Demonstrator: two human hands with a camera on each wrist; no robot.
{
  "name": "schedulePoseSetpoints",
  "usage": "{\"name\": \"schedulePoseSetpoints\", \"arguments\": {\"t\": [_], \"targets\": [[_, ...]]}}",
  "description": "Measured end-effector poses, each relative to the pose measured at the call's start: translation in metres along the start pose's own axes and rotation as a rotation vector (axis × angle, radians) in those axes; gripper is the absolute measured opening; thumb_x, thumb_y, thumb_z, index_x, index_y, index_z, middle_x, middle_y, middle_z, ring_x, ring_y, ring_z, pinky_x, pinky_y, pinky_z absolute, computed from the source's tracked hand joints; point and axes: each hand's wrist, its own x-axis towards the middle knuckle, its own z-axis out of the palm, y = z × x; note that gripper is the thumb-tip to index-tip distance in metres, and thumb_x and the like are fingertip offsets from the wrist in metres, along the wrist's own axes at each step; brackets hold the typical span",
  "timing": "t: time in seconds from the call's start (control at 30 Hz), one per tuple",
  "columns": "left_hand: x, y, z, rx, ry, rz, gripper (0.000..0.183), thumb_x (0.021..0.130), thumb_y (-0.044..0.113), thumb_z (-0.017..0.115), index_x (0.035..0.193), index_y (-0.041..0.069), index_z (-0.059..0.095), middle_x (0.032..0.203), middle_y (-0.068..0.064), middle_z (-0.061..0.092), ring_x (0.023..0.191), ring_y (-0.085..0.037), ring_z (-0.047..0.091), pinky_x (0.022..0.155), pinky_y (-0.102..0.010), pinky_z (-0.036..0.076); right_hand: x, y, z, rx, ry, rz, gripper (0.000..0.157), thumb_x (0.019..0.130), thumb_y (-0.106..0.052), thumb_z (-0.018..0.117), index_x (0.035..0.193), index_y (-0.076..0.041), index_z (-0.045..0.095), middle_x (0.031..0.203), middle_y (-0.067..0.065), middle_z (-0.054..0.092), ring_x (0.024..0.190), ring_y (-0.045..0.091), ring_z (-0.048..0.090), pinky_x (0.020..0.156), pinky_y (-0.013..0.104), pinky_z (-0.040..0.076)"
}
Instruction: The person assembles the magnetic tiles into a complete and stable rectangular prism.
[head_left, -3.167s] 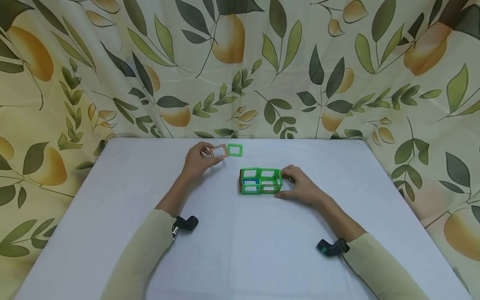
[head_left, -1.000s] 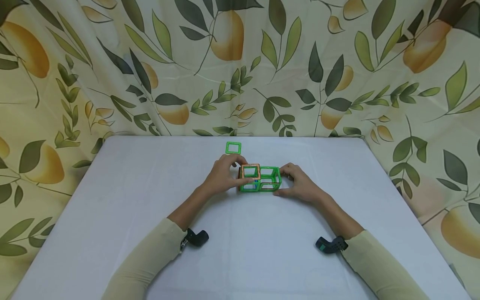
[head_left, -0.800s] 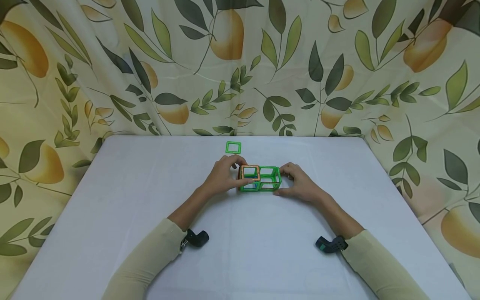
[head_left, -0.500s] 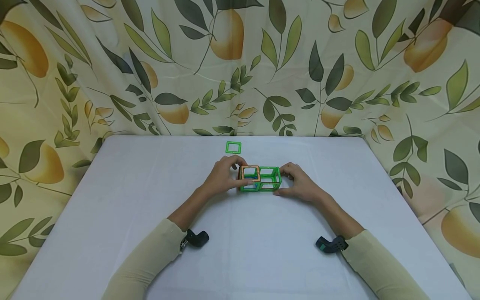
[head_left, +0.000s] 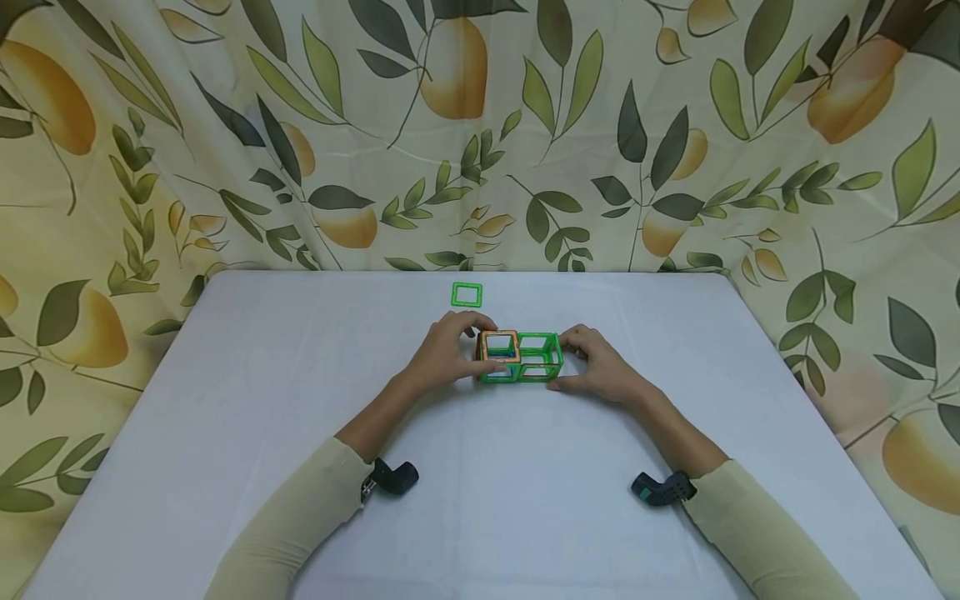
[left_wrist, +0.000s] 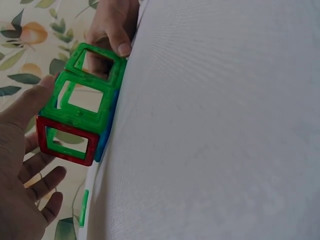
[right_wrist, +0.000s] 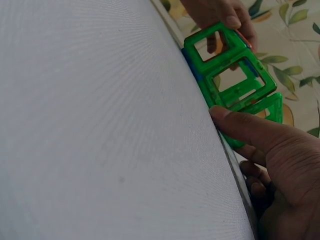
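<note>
Magnetic frame tiles form a low, box-like structure (head_left: 518,372) on the table, mostly green. A red tile (left_wrist: 67,126) closes its left end, and blue shows low down in the wrist views. On top of the left half lies an orange square magnetic tile (head_left: 517,346). My left hand (head_left: 442,354) pinches that tile, thumb at the front edge and index finger at the back, while its other fingers spread apart in the left wrist view. At the right end, my right hand (head_left: 600,371) grips the structure between thumb and fingers, the thumb low at the front corner.
One loose green square tile (head_left: 467,285) lies flat behind the structure, near the back edge of the white-covered table (head_left: 480,500). A curtain (head_left: 555,167) with a fruit-and-leaf print hangs right behind that edge.
The orange tile has come from beside the loose green tile to the structure's top left, carried by my left hand, and has settled slightly lower there. My right hand stays put.
</note>
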Motion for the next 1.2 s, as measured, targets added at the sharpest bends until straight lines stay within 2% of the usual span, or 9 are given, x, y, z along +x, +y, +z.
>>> {"name": "schedulePoseSetpoints", "arguments": {"t": [0.13, 0.3, 0.37, 0.53, 0.6, 0.77, 0.93, 1.03, 1.2], "targets": [[0.002, 0.000, -0.001, -0.035, 0.011, -0.021, 0.052, 0.089, 0.037, 0.085, 0.130, 0.009, 0.069, 0.127, -0.002, 0.068, 0.113, -0.025, 0.059, 0.098, -0.048, 0.043, 0.000, 0.000, 0.000, 0.003, 0.001, -0.004, 0.056, 0.075, -0.026, 0.098, 0.122, -0.012, 0.070, 0.122, 0.006, 0.056, 0.114, 0.026, 0.046, 0.097, 0.046, 0.037], [0.005, 0.000, -0.003, -0.070, 0.038, -0.071, 0.045, 0.106, 0.043, 0.060, 0.134, 0.008, 0.067, 0.125, -0.003, 0.067, 0.113, -0.023, 0.057, 0.096, -0.046, 0.046, 0.000, -0.002, 0.000, 0.009, -0.001, -0.004, 0.057, 0.075, -0.026, 0.098, 0.122, -0.011, 0.070, 0.124, 0.006, 0.056, 0.116, 0.027, 0.046, 0.099, 0.047, 0.038], [0.006, -0.001, -0.004, -0.085, 0.060, -0.072, 0.045, 0.110, 0.042, 0.050, 0.135, 0.007, 0.066, 0.126, -0.005, 0.067, 0.114, -0.023, 0.057, 0.097, -0.047, 0.046, -0.001, -0.002, 0.000, 0.010, -0.004, 0.000, 0.057, 0.075, -0.026, 0.098, 0.123, -0.011, 0.070, 0.124, 0.006, 0.056, 0.117, 0.027, 0.046, 0.099, 0.048, 0.038], [0.011, -0.008, -0.007, -0.155, 0.134, -0.074, 0.049, 0.115, 0.035, 0.035, 0.134, 0.001, 0.065, 0.127, -0.014, 0.067, 0.119, -0.028, 0.057, 0.104, -0.048, 0.044, -0.001, -0.002, 0.000, 0.002, -0.008, 0.008, 0.058, 0.075, -0.027, 0.097, 0.123, -0.011, 0.070, 0.125, 0.007, 0.056, 0.117, 0.027, 0.046, 0.100, 0.048, 0.038], [0.013, -0.012, -0.008, -0.185, 0.156, -0.099, 0.049, 0.115, 0.033, 0.032, 0.133, 0.000, 0.064, 0.125, -0.016, 0.066, 0.120, -0.030, 0.057, 0.105, -0.048, 0.042, -0.001, -0.002, 0.000, -0.002, -0.004, 0.011, 0.057, 0.075, -0.026, 0.097, 0.123, -0.011, 0.069, 0.124, 0.006, 0.056, 0.117, 0.027, 0.046, 0.101, 0.049, 0.038], [0.021, -0.024, -0.012, -0.218, 0.228, -0.167, 0.043, 0.114, 0.024, 0.035, 0.133, -0.003, 0.064, 0.124, -0.019, 0.067, 0.119, -0.033, 0.057, 0.104, -0.050, 0.041, -0.001, -0.004, 0.000, 0.004, -0.005, 0.017, 0.058, 0.075, -0.025, 0.097, 0.123, -0.011, 0.069, 0.125, 0.007, 0.056, 0.117, 0.027, 0.046, 0.100, 0.048, 0.038], [0.029, -0.034, -0.014, -0.193, 0.290, -0.217, 0.033, 0.107, 0.012, 0.051, 0.133, -0.003, 0.063, 0.129, -0.022, 0.062, 0.115, -0.036, 0.055, 0.100, -0.048, 0.043, -0.002, -0.004, 0.000, -0.001, -0.004, 0.016, 0.058, 0.075, -0.026, 0.097, 0.124, -0.010, 0.069, 0.124, 0.007, 0.056, 0.116, 0.027, 0.046, 0.099, 0.047, 0.038], [0.032, -0.040, -0.015, -0.176, 0.300, -0.237, 0.035, 0.101, 0.008, 0.059, 0.134, -0.003, 0.062, 0.130, -0.025, 0.059, 0.118, -0.038, 0.052, 0.101, -0.047, 0.041, -0.002, -0.004, -0.001, 0.003, 0.000, 0.012, 0.058, 0.075, -0.026, 0.097, 0.124, -0.010, 0.069, 0.124, 0.007, 0.056, 0.116, 0.027, 0.046, 0.099, 0.047, 0.038], [0.039, -0.048, -0.014, -0.131, 0.277, -0.277, 0.041, 0.096, 0.007, 0.067, 0.135, -0.003, 0.062, 0.131, -0.024, 0.059, 0.123, -0.038, 0.050, 0.105, -0.048, 0.039, -0.001, -0.005, -0.001, 0.001, -0.002, 0.012, 0.059, 0.075, -0.025, 0.097, 0.124, -0.010, 0.069, 0.125, 0.006, 0.056, 0.116, 0.027, 0.046, 0.099, 0.047, 0.038]]}}
